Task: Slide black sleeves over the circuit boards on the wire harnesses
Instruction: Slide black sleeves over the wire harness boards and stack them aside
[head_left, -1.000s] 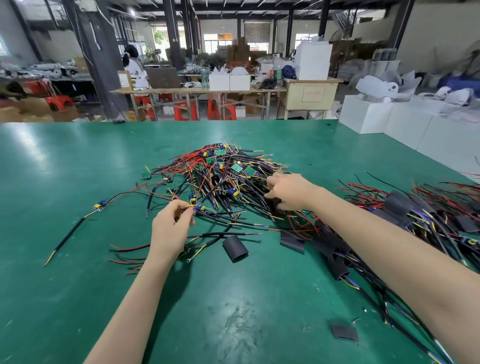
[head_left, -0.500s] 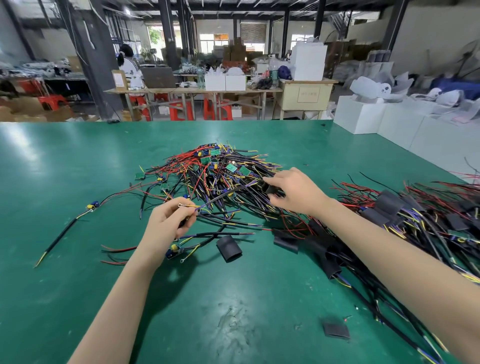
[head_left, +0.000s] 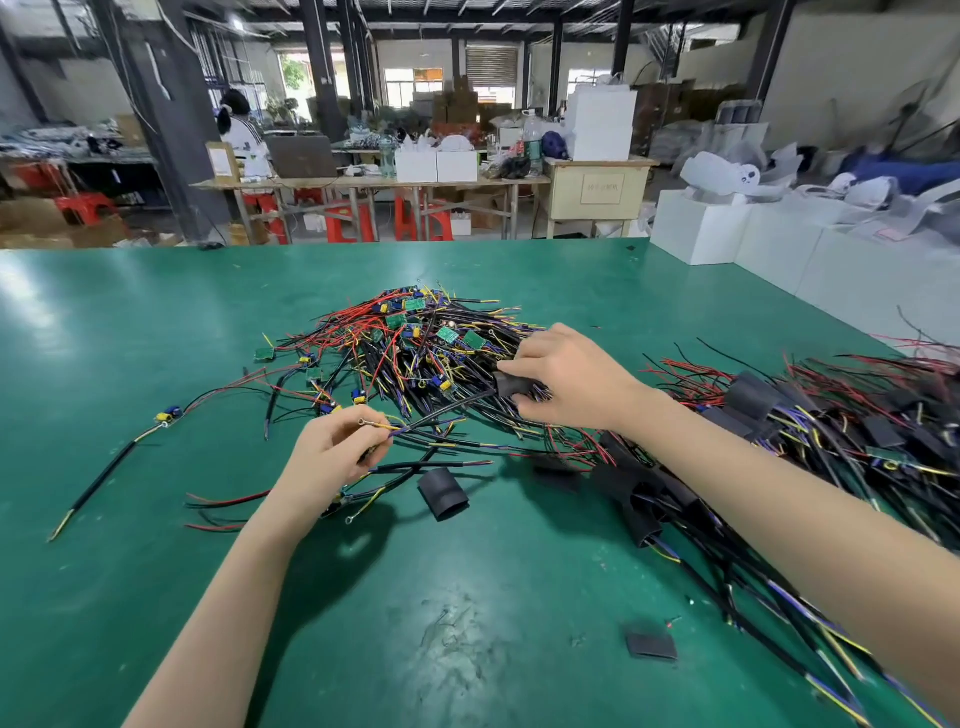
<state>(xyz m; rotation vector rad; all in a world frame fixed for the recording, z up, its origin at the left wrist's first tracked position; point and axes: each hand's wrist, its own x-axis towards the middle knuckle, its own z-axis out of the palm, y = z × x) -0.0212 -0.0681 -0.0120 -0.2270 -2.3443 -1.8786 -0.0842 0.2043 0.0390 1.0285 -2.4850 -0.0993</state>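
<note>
Threading a sleeve (head_left: 511, 385) pinched in the right hand (head_left: 566, 379); left hand (head_left: 337, 452) pinches wire ends (head_left: 384, 427). Bare boards (head_left: 400, 338) pile at twelve o'clock, sleeved harnesses (head_left: 831, 415) at three; many remain.

Black sleeve (head_left: 511, 385) over tangled wire harnesses (head_left: 415, 358)

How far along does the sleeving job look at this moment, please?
Done: the pile on the right already carries black sleeves. In hand: the right hand grips a black sleeve while the left hand pinches the wire ends of one harness. Left: the middle pile shows many bare green boards, and spare sleeves lie loose on the green table.
</note>
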